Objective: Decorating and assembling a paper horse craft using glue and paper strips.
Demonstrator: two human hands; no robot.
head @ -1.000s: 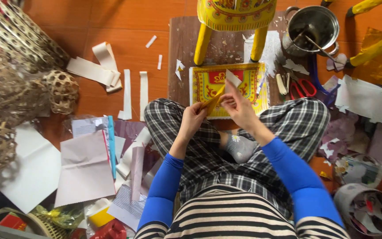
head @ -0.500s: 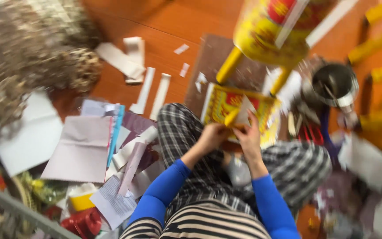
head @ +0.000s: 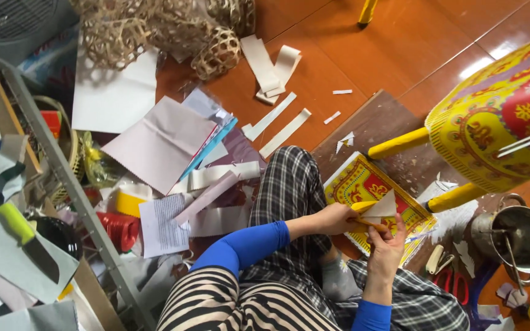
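From the head camera, a small folded piece of yellow and white paper (head: 376,208) is being held between both hands above the lap, over a yellow and red patterned sheet (head: 363,184) lying on a dark board (head: 381,122) on the orange floor. The left hand (head: 334,219) is being closed around the paper's left end, fingers curled shut on it. The right hand (head: 386,245) is being pinched on the lower right edge, fingertips together; whether a thin tool is also being gripped there cannot be told.

Paper strips (head: 277,119) are being left scattered on the floor beyond the checked trousers, beside woven baskets (head: 154,30). A yellow decorated stool (head: 498,116) is standing just beside the hands, and a metal pot (head: 519,236) is sitting to the right, with red-handled scissors (head: 446,279) near it. A knife with a green handle (head: 23,236) is lying on the shelf at left.

As a judgement, the fold could be torn or creased askew if the two pinches are being pulled unevenly, since the paper looks thin. The piece could also be dropped among the scraps and lost, and the stool leg is close enough to be knocked by an elbow.
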